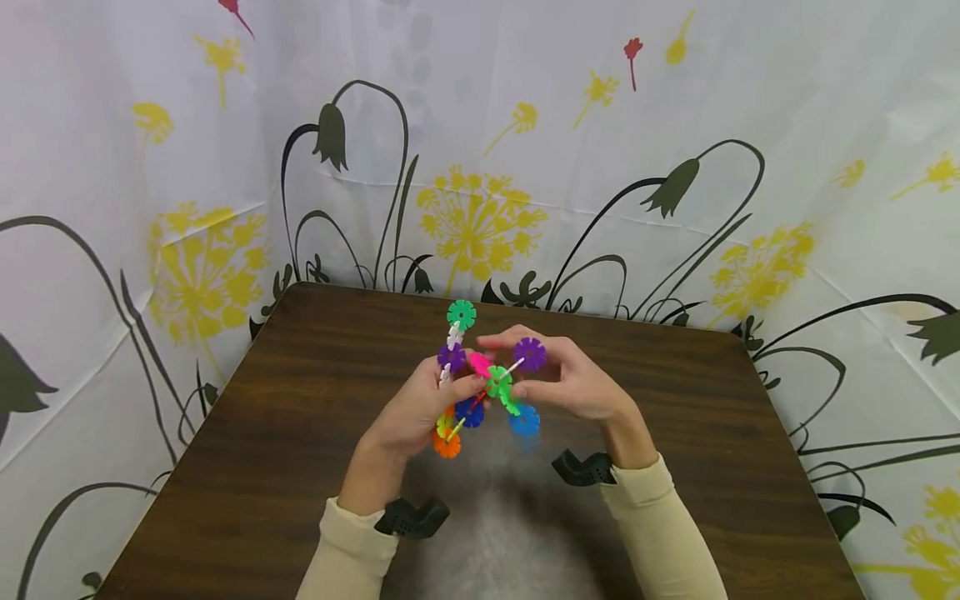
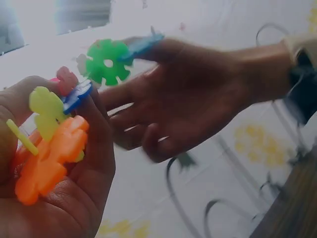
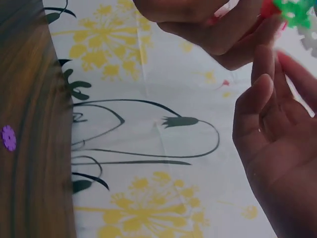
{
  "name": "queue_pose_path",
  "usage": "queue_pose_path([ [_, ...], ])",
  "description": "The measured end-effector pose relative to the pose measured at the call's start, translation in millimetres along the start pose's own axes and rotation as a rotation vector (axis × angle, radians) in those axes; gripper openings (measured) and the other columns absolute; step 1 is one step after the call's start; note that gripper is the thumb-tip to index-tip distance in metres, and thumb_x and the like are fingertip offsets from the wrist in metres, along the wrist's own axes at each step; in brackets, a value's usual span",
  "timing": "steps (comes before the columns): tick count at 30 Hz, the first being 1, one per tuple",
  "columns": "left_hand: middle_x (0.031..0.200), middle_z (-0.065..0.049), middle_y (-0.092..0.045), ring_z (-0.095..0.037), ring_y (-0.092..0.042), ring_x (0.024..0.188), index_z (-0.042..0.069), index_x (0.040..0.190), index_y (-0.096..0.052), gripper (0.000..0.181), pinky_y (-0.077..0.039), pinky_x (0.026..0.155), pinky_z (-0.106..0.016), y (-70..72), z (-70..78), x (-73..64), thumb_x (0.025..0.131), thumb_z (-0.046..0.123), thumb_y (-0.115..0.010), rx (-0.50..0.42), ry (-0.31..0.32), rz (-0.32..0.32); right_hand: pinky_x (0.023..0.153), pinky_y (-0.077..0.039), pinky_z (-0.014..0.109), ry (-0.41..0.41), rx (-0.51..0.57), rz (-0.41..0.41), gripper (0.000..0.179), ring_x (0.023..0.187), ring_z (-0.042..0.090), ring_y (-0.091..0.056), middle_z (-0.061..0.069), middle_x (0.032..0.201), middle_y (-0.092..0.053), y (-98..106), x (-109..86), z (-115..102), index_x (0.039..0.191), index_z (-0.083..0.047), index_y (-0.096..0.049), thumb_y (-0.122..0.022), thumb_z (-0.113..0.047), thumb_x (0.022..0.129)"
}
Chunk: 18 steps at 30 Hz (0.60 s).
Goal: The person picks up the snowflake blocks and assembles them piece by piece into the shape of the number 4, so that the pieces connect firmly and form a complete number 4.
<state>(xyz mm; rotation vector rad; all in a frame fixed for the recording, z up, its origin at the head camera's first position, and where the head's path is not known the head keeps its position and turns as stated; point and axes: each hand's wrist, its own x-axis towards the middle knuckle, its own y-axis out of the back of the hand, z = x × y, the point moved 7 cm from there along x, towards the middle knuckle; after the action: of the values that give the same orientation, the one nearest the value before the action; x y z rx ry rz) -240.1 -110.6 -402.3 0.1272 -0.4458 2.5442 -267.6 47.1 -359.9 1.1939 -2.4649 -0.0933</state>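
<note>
A branching chain of slotted plastic snowflake discs is held up over the table. My left hand [image 1: 408, 408] grips it, thumb and fingers round its middle. Below that grip hang orange discs [image 2: 49, 161] and a yellow disc [image 2: 45, 113], with a dark blue disc [image 1: 470, 412] beside them. A teal-green disc [image 1: 461, 314] tops the upright branch. My right hand [image 1: 581, 379] is at the other branch, fingers loosely bent, its thumb tip right at a green disc [image 1: 498, 381]. A purple disc [image 1: 530, 353] overlaps this hand, and a light blue disc [image 1: 524, 421] hangs lower.
The dark wooden table [image 1: 300, 425] lies beneath both hands, its far edge against a white curtain [image 1: 480, 125] printed with flowers. Another purple disc [image 3: 8, 138] shows against the tabletop in the right wrist view. Black bands [image 1: 411, 518] sit at both wrists.
</note>
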Motion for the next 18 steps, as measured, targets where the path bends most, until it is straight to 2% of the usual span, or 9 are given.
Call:
queue_pose_path([
  [2,0.092,0.000,-0.074,-0.012,-0.071,0.082,0.013,0.113,-0.069,0.011,-0.061,0.075,-0.024,9.9,3.6,-2.9,0.108,0.023,-0.067,0.028,-0.007,0.060,0.095,-0.061,0.034,0.018,0.066,0.015,0.049,0.115,0.021,-0.066,0.004,0.134,-0.069,2.2,0.5,7.3,0.151,0.001,-0.057,-0.064,-0.021,0.107],
  [5,0.092,0.001,-0.073,-0.012,-0.070,0.082,0.015,0.112,-0.071,0.008,-0.061,0.076,-0.025,29.0,12.7,-10.1,0.110,0.018,-0.063,0.078,-0.038,0.166,0.086,-0.057,0.029,0.025,0.188,0.079,0.039,0.100,0.019,-0.066,0.004,0.123,-0.072,8.8,2.9,28.9,0.144,-0.005,-0.064,-0.049,-0.021,0.112],
  [7,0.092,0.002,-0.073,-0.012,-0.071,0.082,0.017,0.111,-0.071,0.010,-0.062,0.077,-0.025,42.7,18.3,-15.7,0.110,0.015,-0.061,0.088,-0.059,0.243,0.081,-0.055,0.028,-0.023,0.240,0.164,0.038,0.093,0.017,-0.065,0.004,0.114,-0.073,14.1,4.9,52.2,0.135,-0.008,-0.069,-0.043,-0.026,0.114],
  [9,0.093,0.003,-0.073,-0.011,-0.071,0.084,0.017,0.110,-0.069,0.011,-0.062,0.079,-0.024,55.3,23.0,-20.7,0.111,0.013,-0.058,0.084,-0.089,0.313,0.079,-0.056,0.027,-0.124,0.228,0.273,0.041,0.089,0.017,-0.067,0.004,0.112,-0.074,17.4,6.1,79.3,0.126,-0.010,-0.073,-0.040,-0.034,0.117],
  [12,0.096,0.004,-0.074,-0.012,-0.073,0.088,0.017,0.110,-0.065,0.008,-0.062,0.085,-0.025,71.5,27.9,-27.1,0.112,0.013,-0.057,0.071,-0.140,0.406,0.076,-0.058,0.032,-0.311,0.075,0.374,0.039,0.086,0.023,-0.068,0.011,0.106,-0.075,13.5,5.7,121.0,0.119,-0.011,-0.074,-0.046,-0.038,0.117],
  [15,0.103,0.001,-0.073,-0.014,-0.078,0.091,0.014,0.114,-0.063,0.006,-0.063,0.091,-0.028,86.1,30.1,-31.8,0.113,0.016,-0.057,0.052,-0.185,0.503,0.082,-0.061,0.044,-0.417,-0.113,0.343,0.030,0.095,0.037,-0.070,0.020,0.111,-0.075,-2.1,8.1,154.6,0.124,-0.005,-0.072,-0.056,-0.028,0.114],
  [18,0.112,-0.004,-0.070,-0.019,-0.082,0.091,0.011,0.119,-0.061,0.012,-0.065,0.090,-0.034,101.4,27.6,-35.4,0.111,0.020,-0.061,0.014,-0.201,0.624,0.086,-0.060,0.047,-0.448,-0.276,0.280,0.030,0.099,0.039,-0.071,0.019,0.113,-0.076,-21.4,15.8,179.9,0.130,-0.001,-0.069,-0.063,-0.022,0.110],
])
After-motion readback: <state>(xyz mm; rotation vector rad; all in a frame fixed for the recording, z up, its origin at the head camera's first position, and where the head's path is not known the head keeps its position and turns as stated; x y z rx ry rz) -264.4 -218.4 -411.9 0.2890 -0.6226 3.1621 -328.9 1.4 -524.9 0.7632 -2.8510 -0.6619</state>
